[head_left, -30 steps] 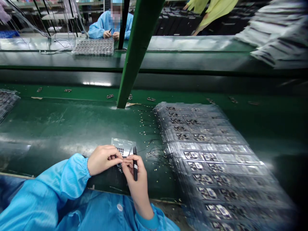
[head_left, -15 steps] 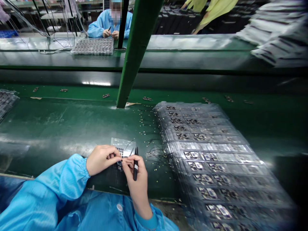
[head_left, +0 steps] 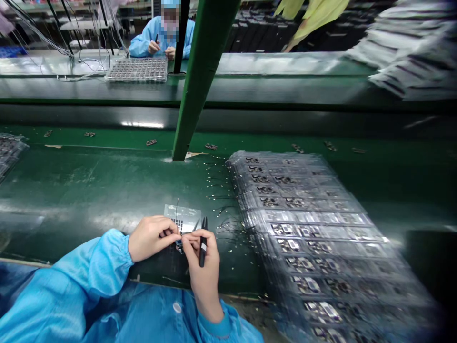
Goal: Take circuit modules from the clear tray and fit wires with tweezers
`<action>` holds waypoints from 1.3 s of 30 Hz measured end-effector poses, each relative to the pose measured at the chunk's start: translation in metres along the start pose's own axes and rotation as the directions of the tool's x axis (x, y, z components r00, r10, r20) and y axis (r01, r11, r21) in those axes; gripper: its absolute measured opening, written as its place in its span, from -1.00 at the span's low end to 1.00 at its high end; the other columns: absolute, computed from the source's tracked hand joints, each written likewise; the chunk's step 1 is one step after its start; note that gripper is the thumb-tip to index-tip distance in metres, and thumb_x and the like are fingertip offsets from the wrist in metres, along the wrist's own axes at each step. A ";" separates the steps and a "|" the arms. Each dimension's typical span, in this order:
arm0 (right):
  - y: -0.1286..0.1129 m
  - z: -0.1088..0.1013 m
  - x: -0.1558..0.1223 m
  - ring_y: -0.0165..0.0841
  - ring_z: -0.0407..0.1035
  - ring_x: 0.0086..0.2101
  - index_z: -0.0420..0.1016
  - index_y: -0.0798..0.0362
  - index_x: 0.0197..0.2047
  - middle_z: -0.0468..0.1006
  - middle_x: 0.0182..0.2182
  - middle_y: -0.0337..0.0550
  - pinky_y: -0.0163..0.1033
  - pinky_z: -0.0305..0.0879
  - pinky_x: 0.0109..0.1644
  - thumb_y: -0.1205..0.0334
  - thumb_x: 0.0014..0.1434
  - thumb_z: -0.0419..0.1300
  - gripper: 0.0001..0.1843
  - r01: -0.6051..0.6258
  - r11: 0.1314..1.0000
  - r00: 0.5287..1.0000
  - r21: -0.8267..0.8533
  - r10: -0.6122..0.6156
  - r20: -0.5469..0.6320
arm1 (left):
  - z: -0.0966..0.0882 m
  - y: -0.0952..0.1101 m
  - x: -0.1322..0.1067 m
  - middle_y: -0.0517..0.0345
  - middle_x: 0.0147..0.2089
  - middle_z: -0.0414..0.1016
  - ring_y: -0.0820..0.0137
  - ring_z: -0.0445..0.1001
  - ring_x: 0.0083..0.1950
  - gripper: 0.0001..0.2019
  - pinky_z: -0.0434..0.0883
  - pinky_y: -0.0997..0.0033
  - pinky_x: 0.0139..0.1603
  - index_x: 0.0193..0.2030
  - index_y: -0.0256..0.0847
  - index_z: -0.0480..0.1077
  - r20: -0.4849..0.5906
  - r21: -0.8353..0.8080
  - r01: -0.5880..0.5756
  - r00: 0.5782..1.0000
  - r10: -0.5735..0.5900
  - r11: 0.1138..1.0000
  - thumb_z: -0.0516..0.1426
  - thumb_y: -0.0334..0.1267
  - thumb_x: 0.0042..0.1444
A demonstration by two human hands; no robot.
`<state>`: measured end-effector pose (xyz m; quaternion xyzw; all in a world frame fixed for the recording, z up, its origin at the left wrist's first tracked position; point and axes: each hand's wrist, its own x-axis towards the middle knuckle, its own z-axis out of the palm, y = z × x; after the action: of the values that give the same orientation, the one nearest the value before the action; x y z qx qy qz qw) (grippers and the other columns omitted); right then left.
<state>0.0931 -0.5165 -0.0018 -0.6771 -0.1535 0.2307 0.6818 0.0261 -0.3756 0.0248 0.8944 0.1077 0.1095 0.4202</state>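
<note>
Over the green bench, my left hand (head_left: 153,238) pinches the edge of a small circuit board (head_left: 179,246), its fingers closed. My right hand (head_left: 206,259) meets it from the right, thumb and forefinger also at the board, while black tweezers (head_left: 203,245) are held in the same hand with their tips pointing away from me. A thin dark wire (head_left: 177,209) sticks up beyond my fingertips. Behind the board lies a clear sheet (head_left: 191,213) with small black squares, partly covered by my hands. The exact contact of my fingertips is too small to make out.
To the right stands a stack of clear trays (head_left: 321,228) holding circuit boards. Loose thin wires (head_left: 224,212) lie along its left side. A green post (head_left: 200,81) rises ahead. Small boards (head_left: 211,146) sit on the green belt behind. Across the line a person (head_left: 152,40) works.
The boards on the belt have shifted left. The thin wire beyond my fingers now points upward instead of to the right. The tweezers have moved slightly; both hands stay almost in place.
</note>
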 end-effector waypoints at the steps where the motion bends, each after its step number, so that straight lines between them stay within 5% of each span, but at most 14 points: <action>1: 0.001 0.000 0.000 -0.48 0.37 -0.40 0.22 0.07 -0.24 0.39 -0.43 -0.27 -0.40 0.35 -0.27 0.21 0.13 0.20 -0.77 0.005 1.000 1.000 0.002 -0.005 -0.002 | 0.000 0.000 0.000 0.19 -0.43 0.45 0.51 0.40 -0.43 -0.88 0.35 0.57 -0.37 -0.34 -0.24 0.44 0.005 0.002 0.015 1.000 -0.015 1.000 0.13 -0.27 0.16; 12: 0.004 0.005 -0.003 -0.44 0.43 -0.38 0.24 0.07 -0.25 0.43 -0.40 -0.23 -0.37 0.40 -0.28 0.18 0.13 0.20 -0.78 0.087 0.996 0.996 -0.003 -0.087 -0.031 | 0.004 0.001 0.003 0.26 -0.50 0.42 0.55 0.33 -0.50 -0.85 0.28 0.60 -0.44 -0.42 -0.26 0.42 0.106 -0.098 0.238 0.968 -0.228 0.966 0.13 -0.25 0.11; 16: 0.003 -0.002 -0.002 -0.37 0.47 -0.29 0.25 0.07 -0.14 0.52 -0.33 -0.13 -0.26 0.45 -0.18 0.04 0.18 0.16 -0.70 -0.016 0.995 0.994 0.102 0.027 -0.104 | 0.001 0.000 0.004 0.26 -0.50 0.42 0.54 0.33 -0.48 -0.83 0.28 0.60 -0.43 -0.40 -0.27 0.43 0.141 -0.173 0.311 0.947 -0.289 0.935 0.11 -0.23 0.10; 20: -0.001 -0.026 -0.007 -0.42 0.42 -0.49 0.25 0.07 0.04 0.47 -0.49 -0.22 -0.29 0.45 -0.38 -0.17 0.22 0.02 -0.48 -0.090 0.969 0.971 0.232 0.137 -0.197 | -0.001 0.001 0.006 0.26 -0.53 0.40 0.55 0.30 -0.52 -0.82 0.27 0.59 -0.45 -0.41 -0.28 0.42 0.180 -0.218 0.368 0.925 -0.334 0.904 0.11 -0.21 0.09; 25: 0.003 -0.053 -0.023 -0.40 0.45 -0.41 0.34 0.09 0.09 0.53 -0.28 -0.05 -0.34 0.44 -0.43 -0.19 0.19 0.06 -0.41 -0.265 0.949 0.960 0.172 0.276 -0.047 | -0.006 0.003 0.008 0.24 -0.52 0.43 0.54 0.33 -0.51 -0.83 0.28 0.59 -0.47 -0.41 -0.28 0.40 0.214 -0.212 0.404 0.908 -0.361 0.890 0.10 -0.22 0.09; 30: 0.004 -0.052 -0.028 -0.39 0.44 -0.46 0.53 0.15 -0.18 0.56 -0.34 -0.03 -0.34 0.46 -0.43 -0.11 0.03 0.26 -0.52 -0.291 0.957 0.957 -0.011 0.291 -0.002 | -0.007 0.005 0.006 0.05 -0.14 0.54 0.52 0.45 -0.40 -0.84 0.36 0.57 -0.44 -0.42 -0.28 0.35 0.487 -0.329 0.379 0.853 -0.188 0.865 0.10 -0.24 0.11; 35: 0.000 -0.050 -0.027 -0.38 0.42 -0.55 0.49 0.15 -0.34 0.51 -0.51 -0.11 -0.34 0.43 -0.50 -0.15 -0.02 0.25 -0.53 -0.269 0.953 0.963 -0.141 0.269 -0.021 | 0.000 0.003 0.002 0.05 -0.16 0.54 0.43 0.49 -0.14 -0.83 0.37 0.53 -0.21 -0.50 -0.27 0.31 0.481 -0.251 0.097 0.876 0.038 0.963 0.12 -0.35 0.11; 39: 0.005 -0.052 -0.032 -0.36 0.44 -0.52 0.37 0.11 -0.36 0.48 -0.55 -0.17 -0.36 0.39 -0.50 -0.11 0.03 0.24 -0.59 -0.246 0.928 0.969 -0.278 0.242 -0.050 | 0.002 0.000 0.002 0.05 -0.18 0.54 0.43 0.50 -0.14 -0.83 0.37 0.52 -0.18 -0.49 -0.27 0.31 0.483 -0.244 0.086 0.874 0.044 0.966 0.12 -0.35 0.12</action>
<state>0.0929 -0.5775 -0.0051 -0.7829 -0.0945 0.2845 0.5452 0.0285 -0.3768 0.0236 0.8297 -0.0065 -0.1094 0.5474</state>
